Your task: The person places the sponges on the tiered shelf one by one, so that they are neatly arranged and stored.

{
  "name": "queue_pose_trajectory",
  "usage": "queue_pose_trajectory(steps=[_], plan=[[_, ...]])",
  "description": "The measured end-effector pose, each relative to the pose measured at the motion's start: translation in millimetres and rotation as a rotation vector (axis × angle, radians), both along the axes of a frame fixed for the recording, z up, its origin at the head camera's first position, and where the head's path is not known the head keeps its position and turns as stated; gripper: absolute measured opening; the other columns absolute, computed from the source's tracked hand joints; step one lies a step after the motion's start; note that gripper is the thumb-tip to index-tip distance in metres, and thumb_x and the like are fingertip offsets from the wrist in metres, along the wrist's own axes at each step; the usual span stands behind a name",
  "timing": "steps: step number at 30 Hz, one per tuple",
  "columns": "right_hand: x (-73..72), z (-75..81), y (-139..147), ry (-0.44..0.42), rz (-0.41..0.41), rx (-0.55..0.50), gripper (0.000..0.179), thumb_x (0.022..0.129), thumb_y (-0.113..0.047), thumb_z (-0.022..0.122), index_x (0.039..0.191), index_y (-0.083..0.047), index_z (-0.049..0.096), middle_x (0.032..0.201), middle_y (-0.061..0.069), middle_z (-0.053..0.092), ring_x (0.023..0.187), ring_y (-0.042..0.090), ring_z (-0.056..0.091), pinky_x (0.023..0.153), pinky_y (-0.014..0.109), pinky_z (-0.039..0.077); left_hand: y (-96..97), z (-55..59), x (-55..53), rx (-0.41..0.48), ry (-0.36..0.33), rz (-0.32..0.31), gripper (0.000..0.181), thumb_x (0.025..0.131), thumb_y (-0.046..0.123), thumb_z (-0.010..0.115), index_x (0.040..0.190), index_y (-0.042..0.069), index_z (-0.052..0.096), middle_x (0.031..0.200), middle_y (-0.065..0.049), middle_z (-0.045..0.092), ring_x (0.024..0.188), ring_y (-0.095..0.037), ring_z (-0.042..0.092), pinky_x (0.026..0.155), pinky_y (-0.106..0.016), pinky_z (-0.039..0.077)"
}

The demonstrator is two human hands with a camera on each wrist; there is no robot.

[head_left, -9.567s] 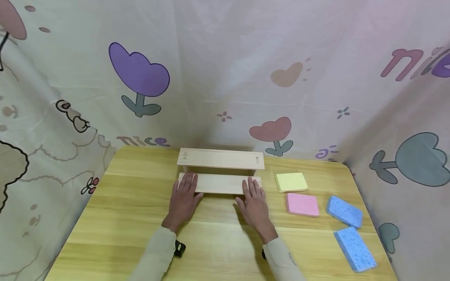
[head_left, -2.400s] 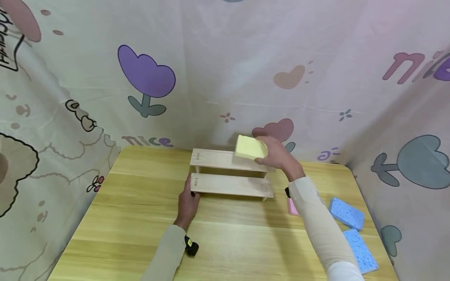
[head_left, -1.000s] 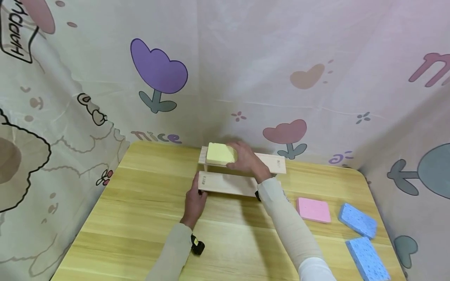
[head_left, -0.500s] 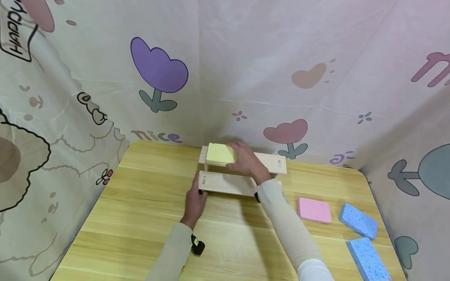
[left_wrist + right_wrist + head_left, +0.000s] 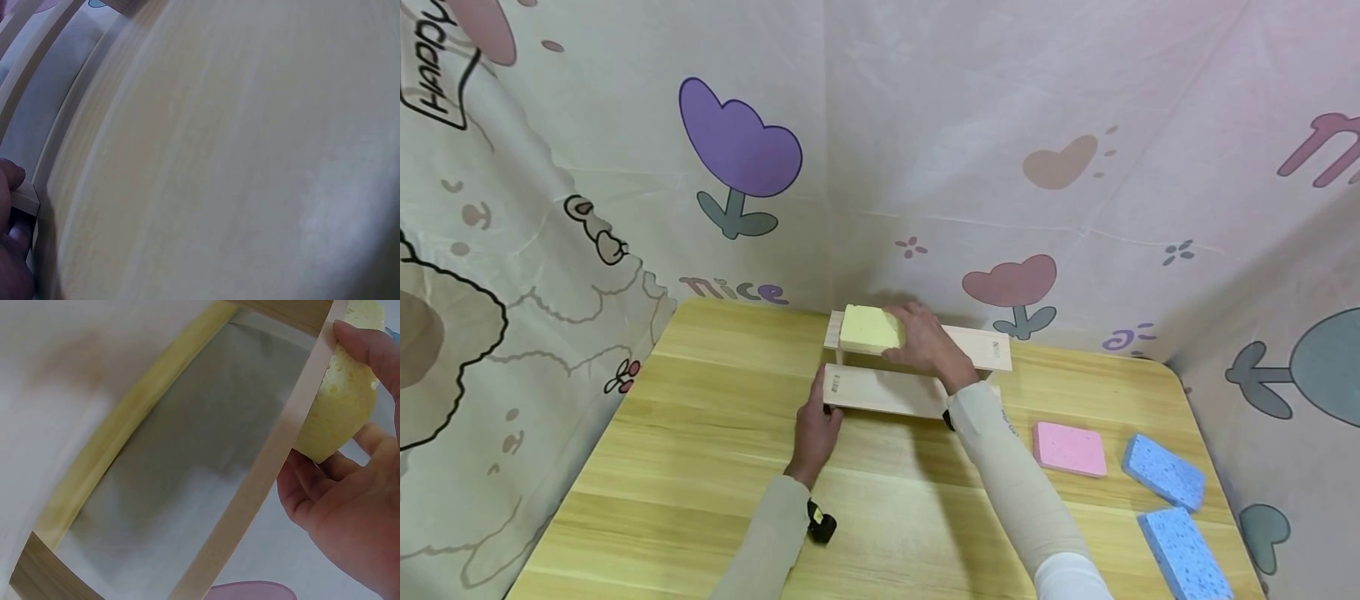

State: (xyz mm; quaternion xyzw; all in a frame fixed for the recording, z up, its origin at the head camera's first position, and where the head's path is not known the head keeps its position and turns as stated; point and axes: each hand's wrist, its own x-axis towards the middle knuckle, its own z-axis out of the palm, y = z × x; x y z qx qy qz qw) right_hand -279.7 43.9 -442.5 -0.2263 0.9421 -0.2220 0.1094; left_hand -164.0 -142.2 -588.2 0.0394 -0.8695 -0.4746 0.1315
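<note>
A two-tier wooden rack [image 5: 887,388] stands at the back of the table, one board higher and farther back than the other. On the left part of the upper board lies a yellow sponge [image 5: 871,327]. My right hand [image 5: 925,342] holds this sponge by its right end; in the right wrist view, thumb and fingers are either side of the sponge [image 5: 344,400], which sits against the board's edge. My left hand [image 5: 816,433] grips the left end of the lower tier. In the left wrist view, thumb and fingers close round a wooden end piece [image 5: 26,200].
To the right of the rack lie a pink sponge [image 5: 1070,448] and two blue sponges [image 5: 1163,472], whose corners nearly meet. A printed curtain [image 5: 880,150] hangs close behind the table [image 5: 700,467] and along both sides.
Earlier, both hands lay on the lower board and the yellow sponge was on the table. My right hand carried it left onto the upper board. Over the last second, almost nothing has moved.
</note>
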Motion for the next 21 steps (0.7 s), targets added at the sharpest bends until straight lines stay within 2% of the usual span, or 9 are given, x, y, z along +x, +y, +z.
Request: queue_pose_trajectory(steps=[3, 8, 12, 21], plan=[[0.1, 0.7, 0.5, -0.011, 0.0, -0.001, 0.081, 0.076, -0.031, 0.078, 0.145, -0.02, 0.038, 0.151, 0.018, 0.032, 0.141, 0.035, 0.028, 0.113, 0.054, 0.025, 0.4, 0.4, 0.0, 0.006, -0.003, -0.001, 0.08, 0.086, -0.007, 0.059, 0.152, 0.014, 0.02, 0.138, -0.02, 0.051, 0.111, -0.033, 0.061, 0.08, -0.038, 0.056], [1.9, 0.8, 1.5, -0.036, -0.009, -0.013, 0.087, 0.074, -0.032, 0.079, 0.147, -0.023, 0.034, 0.155, 0.014, 0.027, 0.143, 0.034, 0.023, 0.115, 0.055, 0.02, 1.1, 0.6, 0.0, 0.004, 0.009, -0.002, 0.08, 0.086, -0.007, 0.06, 0.152, 0.013, 0.02, 0.138, -0.02, 0.051, 0.111, -0.033, 0.062, 0.08, -0.039, 0.056], [3.5, -0.2, 3.5, -0.036, -0.005, -0.028, 0.092, 0.071, -0.031, 0.08, 0.149, -0.023, 0.031, 0.156, 0.012, 0.024, 0.144, 0.034, 0.02, 0.112, 0.056, 0.026, 1.8, 1.3, 0.8, -0.001, 0.02, -0.001, 0.079, 0.085, -0.007, 0.061, 0.151, 0.011, 0.021, 0.136, -0.022, 0.052, 0.109, -0.034, 0.063, 0.079, -0.039, 0.056], [8.5, 8.3, 16.9, -0.014, 0.003, -0.059, 0.096, 0.07, -0.029, 0.082, 0.149, -0.016, 0.03, 0.154, 0.012, 0.027, 0.141, 0.032, 0.028, 0.11, 0.049, 0.035, 2.1, 7.1, 1.5, 0.021, -0.065, 0.017, 0.081, 0.085, -0.005, 0.062, 0.152, 0.014, 0.02, 0.133, -0.023, 0.055, 0.107, -0.034, 0.064, 0.079, -0.04, 0.056]])
